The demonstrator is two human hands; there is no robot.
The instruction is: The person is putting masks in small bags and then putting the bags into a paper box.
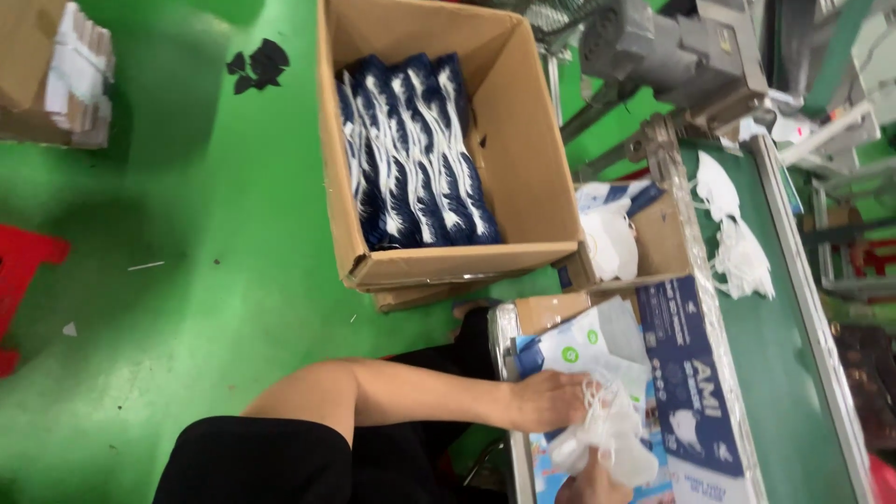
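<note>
Left hand (551,399) — flat on pouch (583,350) | right hand (593,485) — cut off, gripping white masks (611,439)

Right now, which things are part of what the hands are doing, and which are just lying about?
In hand:
left hand
right hand
white masks
pouch

Lying about:
cardboard box
red stool
black scraps
masks on conveyor

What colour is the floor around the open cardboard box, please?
Bright green floor, seen in the head view, all around the cardboard box.
</note>
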